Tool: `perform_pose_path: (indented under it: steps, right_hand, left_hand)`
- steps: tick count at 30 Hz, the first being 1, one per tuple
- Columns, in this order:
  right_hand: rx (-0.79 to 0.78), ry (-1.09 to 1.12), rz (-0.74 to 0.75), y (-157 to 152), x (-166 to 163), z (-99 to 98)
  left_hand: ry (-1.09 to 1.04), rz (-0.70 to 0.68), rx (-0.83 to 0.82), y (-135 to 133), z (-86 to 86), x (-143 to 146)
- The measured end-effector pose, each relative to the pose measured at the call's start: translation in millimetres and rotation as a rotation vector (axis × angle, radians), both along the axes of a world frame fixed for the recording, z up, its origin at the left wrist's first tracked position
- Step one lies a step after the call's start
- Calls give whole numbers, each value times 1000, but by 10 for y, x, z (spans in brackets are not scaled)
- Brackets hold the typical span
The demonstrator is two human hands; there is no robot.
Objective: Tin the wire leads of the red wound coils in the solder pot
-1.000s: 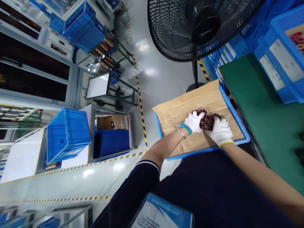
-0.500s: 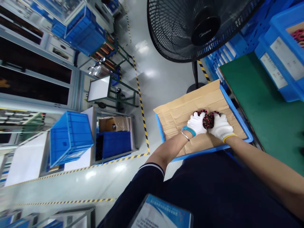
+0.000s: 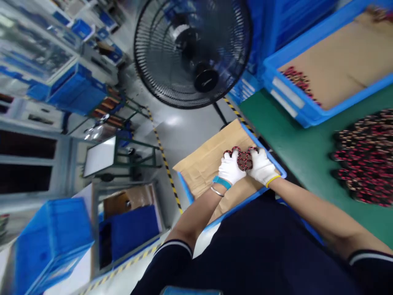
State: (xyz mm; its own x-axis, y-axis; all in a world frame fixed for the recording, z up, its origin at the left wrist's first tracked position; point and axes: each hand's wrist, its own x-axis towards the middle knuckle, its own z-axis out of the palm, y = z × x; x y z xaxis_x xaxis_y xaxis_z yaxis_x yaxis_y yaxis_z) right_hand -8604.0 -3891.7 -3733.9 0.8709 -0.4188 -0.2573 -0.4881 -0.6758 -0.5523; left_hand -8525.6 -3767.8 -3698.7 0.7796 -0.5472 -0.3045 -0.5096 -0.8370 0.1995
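Observation:
Both of my hands wear white gloves and press together around a cluster of black rings with red dots (image 3: 243,157). My left hand (image 3: 230,169) closes on the cluster's left side, my right hand (image 3: 261,167) on its right side. The rings sit on brown cardboard (image 3: 202,166) lining a blue tray (image 3: 184,187) below the green table's edge. A teal band and a metal bracelet circle my left wrist.
A green table (image 3: 310,159) to the right carries a heap of the same rings (image 3: 365,155) and a blue bin (image 3: 307,108) lined with cardboard. A black standing fan (image 3: 193,53) is ahead. Blue crates (image 3: 46,241), carts and yellow-black floor tape fill the left.
The view has swung right and tilted, bringing the ring heap and the cardboard-lined bin into sight. My hands stay pressed on the ring cluster in the tray.

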Motion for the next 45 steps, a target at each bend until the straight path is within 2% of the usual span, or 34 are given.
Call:
perform_pose_path:
  steps: [2,5,11,14,17,21,23,25,28,29,31,32,34,37,39,41,45]
  right_hand:
    - [-34,5,-82,-190,-188,63]
    - [-71,46,-248,-498,-601,98]
    - [-52,289,-585,-953,-1492,-102]
    - [-45,334,-635,-1120,-1709,-206]
    - [-48,366,-664,-1309,-1786,-259]
    - [-88,410,-654,-1560,-1869,-254]
    - [-137,427,-608,-1621,-1955,-203]
    - [-200,408,-551,-1598,-2079,-144]
    - [-337,181,-417,-1423,-2315,-173]
    - [-353,43,-356,-1349,-2393,-240]
    - [-258,-236,-123,-1215,-2514,-453]
    - [-191,-326,-1,-1165,-2549,-582]
    - [-132,-367,133,-1113,-2567,-823]
    - [-253,-229,98,-1128,-2536,-1005]
    - [-365,-131,38,-1130,-2552,-992]
    - [-450,-42,-5,-1068,-2643,-928]
    - [-573,97,-105,-764,-3045,-813]
  left_hand:
    - [-6,-74,-26,-251,40,-81]
    - [21,-258,-33,-727,19,-291]
    - [156,-665,43,-1675,-299,-894]
    - [174,-758,86,-2009,-447,-1098]
    - [173,-807,84,-2281,-533,-1173]
    - [209,-826,18,-2573,-650,-1182]
    - [271,-828,-65,-2623,-712,-1179]
    - [343,-843,-203,-2546,-746,-1167]
    - [363,-794,-433,-2147,-713,-1119]
    - [339,-739,-489,-1945,-687,-1094]
    - [259,-584,-552,-1464,-644,-1034]
    - [205,-497,-550,-1197,-636,-997]
    - [71,-308,-466,-645,-661,-910]
    - [-111,-66,-188,92,-786,-754]
    - [-151,-38,-60,422,-890,-657]
    - [-152,-75,-36,590,-970,-589]
    - [-132,-82,-129,640,-1006,-568]
